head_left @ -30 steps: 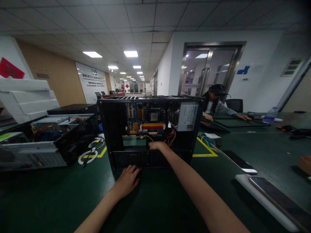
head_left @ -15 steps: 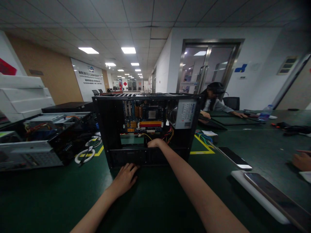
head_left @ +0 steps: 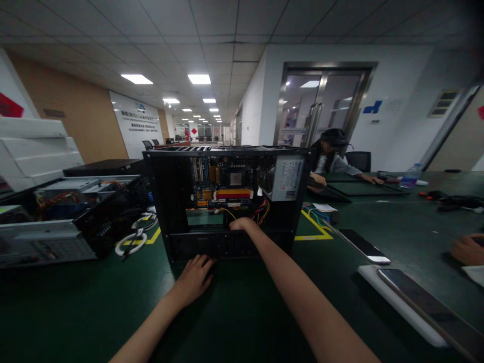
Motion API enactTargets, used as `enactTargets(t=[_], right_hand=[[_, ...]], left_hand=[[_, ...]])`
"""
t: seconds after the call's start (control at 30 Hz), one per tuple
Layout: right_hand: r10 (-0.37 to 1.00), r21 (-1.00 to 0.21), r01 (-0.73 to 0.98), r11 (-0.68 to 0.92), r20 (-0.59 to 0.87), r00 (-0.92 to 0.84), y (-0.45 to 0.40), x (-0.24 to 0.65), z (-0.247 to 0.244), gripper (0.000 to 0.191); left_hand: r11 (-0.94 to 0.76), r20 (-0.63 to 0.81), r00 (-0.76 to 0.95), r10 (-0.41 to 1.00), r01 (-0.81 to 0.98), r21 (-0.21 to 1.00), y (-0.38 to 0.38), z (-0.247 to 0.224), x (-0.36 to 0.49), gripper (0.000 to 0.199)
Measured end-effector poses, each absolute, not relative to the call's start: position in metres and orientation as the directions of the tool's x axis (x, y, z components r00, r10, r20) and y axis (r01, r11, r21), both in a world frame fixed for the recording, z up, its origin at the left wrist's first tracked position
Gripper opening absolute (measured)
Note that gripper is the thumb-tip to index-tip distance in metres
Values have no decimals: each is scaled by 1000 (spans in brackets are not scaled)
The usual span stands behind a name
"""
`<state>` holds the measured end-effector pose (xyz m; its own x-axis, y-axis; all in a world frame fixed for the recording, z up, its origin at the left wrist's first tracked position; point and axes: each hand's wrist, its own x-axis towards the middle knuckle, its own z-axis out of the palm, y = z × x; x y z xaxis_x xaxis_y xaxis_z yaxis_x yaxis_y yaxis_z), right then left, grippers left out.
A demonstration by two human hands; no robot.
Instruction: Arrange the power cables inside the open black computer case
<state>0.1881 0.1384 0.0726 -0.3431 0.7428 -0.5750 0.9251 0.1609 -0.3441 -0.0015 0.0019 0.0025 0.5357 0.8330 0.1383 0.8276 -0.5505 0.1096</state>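
Note:
A black computer case (head_left: 196, 245) stands upright on the green table, its open side towards me. Inside are a motherboard (head_left: 223, 174) with red and yellow slots, and a grey power supply (head_left: 288, 177) at upper right. Coloured cables (head_left: 261, 210) hang below it. My right hand (head_left: 242, 224) reaches over the lower panel into the case; its fingers are hidden inside, near a thin yellow wire (head_left: 228, 212). My left hand (head_left: 194, 277) lies on the table with its fingers apart, their tips at the case's bottom edge.
Another opened computer case (head_left: 83, 222) lies at left, with coiled white cables (head_left: 131, 243) beside it. Phones (head_left: 363, 245) and a white slab (head_left: 397, 305) lie at right. A person (head_left: 333, 156) sits across the table near a water bottle (head_left: 411, 175). Another person's hand (head_left: 468, 250) shows at far right.
Both of my hands and the case hold practically the same place; the view has shifted very slightly. The other person's hand at far right has moved a little.

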Motion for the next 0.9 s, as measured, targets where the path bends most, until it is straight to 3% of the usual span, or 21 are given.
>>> enactTargets(t=[0.17, 0.3, 0.47, 0.6, 0.9], right_hand=[[865, -299, 916, 267, -345, -364, 141, 189, 69, 22], [939, -446, 878, 172, -195, -283, 141, 190, 66, 11], [973, -748, 658, -86, -205, -106, 141, 191, 67, 9], [972, -898, 394, -197, -232, -44, 141, 195, 72, 11], [900, -899, -53, -436, -436, -13, 143, 212, 75, 11]], left_hand=[[-556, 143, 540, 830, 823, 118, 0, 5, -1, 40], [-557, 142, 541, 829, 823, 115, 1, 4, -2, 40], [-552, 143, 536, 832, 826, 117, 3, 2, -2, 40], [-562, 148, 545, 825, 817, 124, 2, 3, -2, 41], [-561, 143, 545, 826, 816, 135, 2, 4, 0, 41]])
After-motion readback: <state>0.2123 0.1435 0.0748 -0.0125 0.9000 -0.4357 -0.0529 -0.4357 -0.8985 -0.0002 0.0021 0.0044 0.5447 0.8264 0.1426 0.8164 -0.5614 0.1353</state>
